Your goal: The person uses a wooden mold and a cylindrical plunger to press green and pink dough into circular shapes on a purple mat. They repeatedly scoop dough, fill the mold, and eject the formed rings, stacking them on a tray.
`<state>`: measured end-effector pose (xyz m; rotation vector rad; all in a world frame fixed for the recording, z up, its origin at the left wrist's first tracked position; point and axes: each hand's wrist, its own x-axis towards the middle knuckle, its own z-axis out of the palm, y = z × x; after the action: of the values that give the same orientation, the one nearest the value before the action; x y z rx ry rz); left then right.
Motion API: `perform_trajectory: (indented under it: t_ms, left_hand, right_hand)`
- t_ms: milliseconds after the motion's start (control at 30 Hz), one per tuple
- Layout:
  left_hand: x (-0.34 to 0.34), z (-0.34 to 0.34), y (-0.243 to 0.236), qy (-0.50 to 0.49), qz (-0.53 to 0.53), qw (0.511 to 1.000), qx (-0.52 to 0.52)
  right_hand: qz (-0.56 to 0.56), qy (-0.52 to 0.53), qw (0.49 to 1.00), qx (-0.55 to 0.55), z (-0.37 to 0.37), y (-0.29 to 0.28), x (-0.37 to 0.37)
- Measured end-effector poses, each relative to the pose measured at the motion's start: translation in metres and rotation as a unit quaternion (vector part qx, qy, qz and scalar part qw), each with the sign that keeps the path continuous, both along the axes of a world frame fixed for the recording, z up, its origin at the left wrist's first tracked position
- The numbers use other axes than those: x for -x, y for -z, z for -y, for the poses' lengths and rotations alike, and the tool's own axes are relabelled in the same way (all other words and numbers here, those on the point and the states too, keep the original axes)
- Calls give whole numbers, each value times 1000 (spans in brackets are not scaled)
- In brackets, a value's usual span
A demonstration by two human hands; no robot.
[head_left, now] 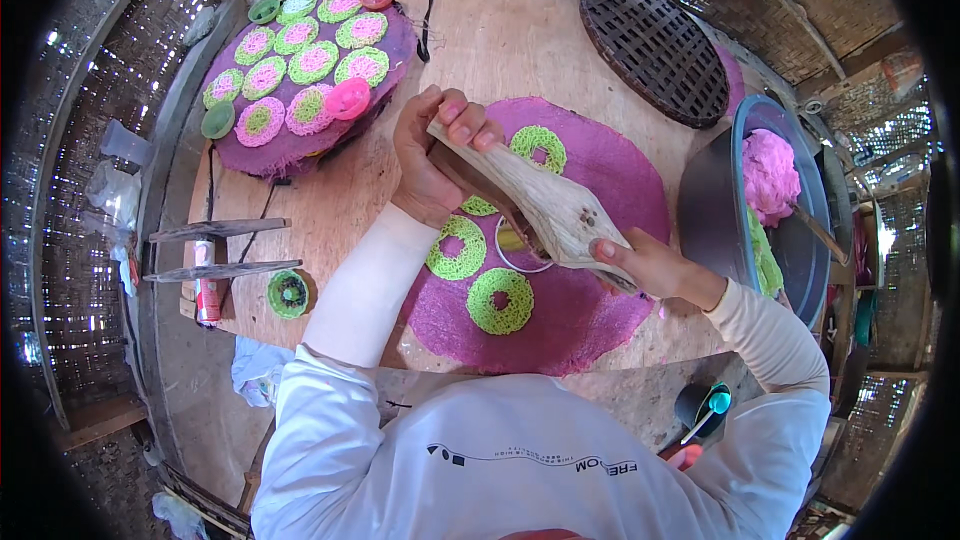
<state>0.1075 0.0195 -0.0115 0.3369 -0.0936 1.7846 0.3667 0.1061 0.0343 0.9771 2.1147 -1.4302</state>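
A pale wooden hand press (pixel 560 205) slants across the middle, held over a round purple mat (pixel 620 175). At its upper left end my left hand (pixel 430 165) is closed, fingers curled over the wood. The lower right end is gripped by my right hand (pixel 655 265), thumb on top. Beneath the press shows a yellowish cylinder (pixel 512 240) with a thin pale ring around it; the wood partly hides it. Green lacy dough rings lie on the mat: one at the far side (pixel 540 147), one near my left wrist (pixel 457 248), one at the near side (pixel 500 302), and another half hidden.
On the far left, a purple mat (pixel 235 140) carries several green and pink lacy rounds and small bowls. A dark woven tray (pixel 655 50) lies far right. Pink and green dough sits in a large tub (pixel 705 230). Two wooden slats (pixel 220 270) and a green bowl (pixel 288 294) are at left.
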Motion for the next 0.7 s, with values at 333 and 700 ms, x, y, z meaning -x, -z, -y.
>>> perform_trajectory:
  t_ms: [333, 700]
  left_hand:
    - [-26, -7, 20, 1, 70, 995, 65]
    - [4, -10, 18, -38, -44, 998, -14]
  right_hand:
    - [97, 16, 994, -47, -8, -26, -17]
    - [67, 3, 969, -237, 2, -22, 14]
